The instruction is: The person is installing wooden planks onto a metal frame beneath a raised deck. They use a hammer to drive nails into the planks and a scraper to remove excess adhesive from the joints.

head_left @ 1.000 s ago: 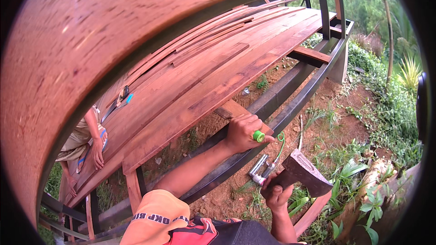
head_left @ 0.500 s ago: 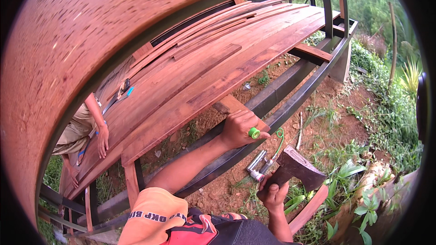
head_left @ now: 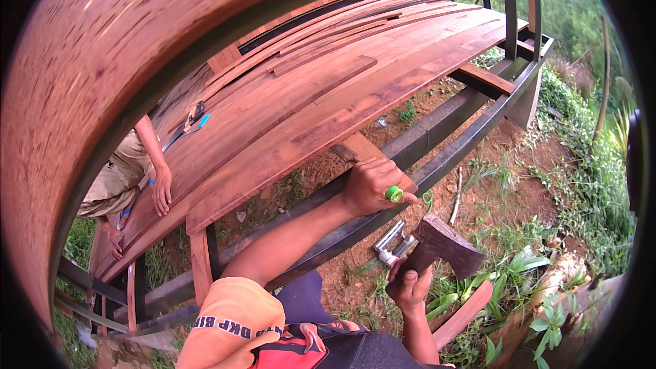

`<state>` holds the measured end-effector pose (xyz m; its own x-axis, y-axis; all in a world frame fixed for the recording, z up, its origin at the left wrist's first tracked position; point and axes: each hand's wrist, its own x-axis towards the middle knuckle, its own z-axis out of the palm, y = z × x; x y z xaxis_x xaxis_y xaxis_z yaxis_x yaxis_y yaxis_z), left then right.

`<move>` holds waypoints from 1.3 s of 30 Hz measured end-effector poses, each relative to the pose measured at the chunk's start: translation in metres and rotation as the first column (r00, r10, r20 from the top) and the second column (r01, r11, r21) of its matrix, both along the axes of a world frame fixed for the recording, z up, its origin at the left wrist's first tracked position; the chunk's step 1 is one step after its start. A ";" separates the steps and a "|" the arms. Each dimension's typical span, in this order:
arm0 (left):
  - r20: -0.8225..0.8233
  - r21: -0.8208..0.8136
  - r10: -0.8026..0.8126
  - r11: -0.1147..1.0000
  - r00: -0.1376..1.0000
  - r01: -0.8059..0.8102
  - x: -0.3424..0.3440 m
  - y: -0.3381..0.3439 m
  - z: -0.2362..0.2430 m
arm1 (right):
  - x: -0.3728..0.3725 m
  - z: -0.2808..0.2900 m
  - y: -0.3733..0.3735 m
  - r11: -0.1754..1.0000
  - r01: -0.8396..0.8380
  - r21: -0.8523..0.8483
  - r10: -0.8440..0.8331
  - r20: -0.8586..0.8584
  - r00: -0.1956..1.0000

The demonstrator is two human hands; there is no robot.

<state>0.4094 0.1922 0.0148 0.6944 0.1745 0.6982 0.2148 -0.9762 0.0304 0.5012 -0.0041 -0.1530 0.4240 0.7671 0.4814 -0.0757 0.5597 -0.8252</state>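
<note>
While my left hand (head_left: 372, 187) stretched forward, curled round a green-ended handle (head_left: 394, 194), my right hand (head_left: 413, 288), nearer my body, clutched an axe (head_left: 449, 244) close to its head.

The dark, worn axe (head_left: 452, 244) is being held just under its head in the right hand (head_left: 410, 287), tilting so its flared blade is facing down to the right. Up and to its left, a bright green round-ended piece (head_left: 394, 194) is poking out of the left fist (head_left: 367, 186), the rest hiding from me. Beneath that fist, a short reddish-brown board (head_left: 363, 145) is lying slantwise over black beams (head_left: 437, 128).
</note>
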 end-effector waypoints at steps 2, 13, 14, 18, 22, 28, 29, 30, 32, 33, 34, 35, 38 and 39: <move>-0.002 0.006 0.009 1.000 1.000 -0.009 -0.002 0.001 -0.003 | -0.007 0.005 0.000 0.999 0.020 -0.036 -0.020 0.013 1.000; 0.008 0.040 -0.062 0.997 0.998 0.062 0.007 0.004 -0.001 | -0.011 0.001 -0.003 0.999 0.040 -0.015 -0.040 -0.015 0.999; 0.017 0.026 -0.055 0.998 0.998 0.054 0.007 0.002 -0.003 | -0.010 0.002 -0.005 0.999 0.039 -0.026 -0.040 -0.009 0.999; 0.049 0.015 -0.035 0.999 0.998 0.034 0.008 0.002 -0.002 | -0.005 0.001 -0.005 0.998 0.065 0.006 -0.064 -0.031 0.997; 0.069 0.026 -0.057 0.998 0.996 0.055 0.006 0.004 -0.004 | -0.010 0.007 0.018 0.985 0.147 -0.090 -0.138 0.092 0.986; 0.044 0.025 -0.028 0.999 0.999 0.027 -0.001 0.008 -0.008 | -0.027 -0.008 0.016 0.991 0.037 0.131 -0.020 -0.129 0.991; 0.046 0.027 -0.029 0.999 0.999 0.027 0.001 0.008 -0.008 | -0.030 -0.007 0.019 0.956 0.011 0.293 0.054 -0.214 0.975; 0.049 0.032 -0.028 0.999 0.998 0.027 0.004 0.008 -0.006 | -0.032 -0.004 0.023 0.891 -0.001 0.454 0.143 -0.278 0.950; 0.054 0.007 -0.009 1.000 0.999 0.009 0.002 0.008 -0.011 | -0.025 0.010 0.028 0.962 0.258 0.089 -0.270 0.192 0.943; 0.050 -0.007 0.008 1.000 0.999 -0.008 0.000 0.008 -0.010 | -0.019 0.024 0.033 0.972 0.230 -0.046 -0.210 0.259 0.943; 0.042 -0.013 0.018 1.000 0.999 -0.017 -0.003 0.009 -0.008 | -0.021 0.031 0.037 0.962 0.211 -0.176 -0.149 0.310 0.939; 0.004 -0.038 0.022 0.999 1.000 -0.022 -0.006 0.009 -0.010 | -0.021 0.015 0.037 0.961 0.190 -0.203 -0.127 0.288 0.949; 0.009 -0.024 0.035 0.999 0.999 -0.035 -0.004 0.007 -0.009 | -0.027 0.002 0.024 0.987 0.079 0.138 -0.051 -0.197 0.979; 0.012 -0.028 0.028 0.999 1.000 -0.028 -0.005 0.007 -0.011 | -0.034 0.002 0.022 0.952 0.103 0.288 0.001 -0.338 0.941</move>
<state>0.4048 0.1990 0.0034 0.6806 0.2134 0.7009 0.2413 -0.9686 0.0606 0.4676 0.0180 -0.1510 0.6330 0.5838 0.5085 -0.2798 0.7849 -0.5528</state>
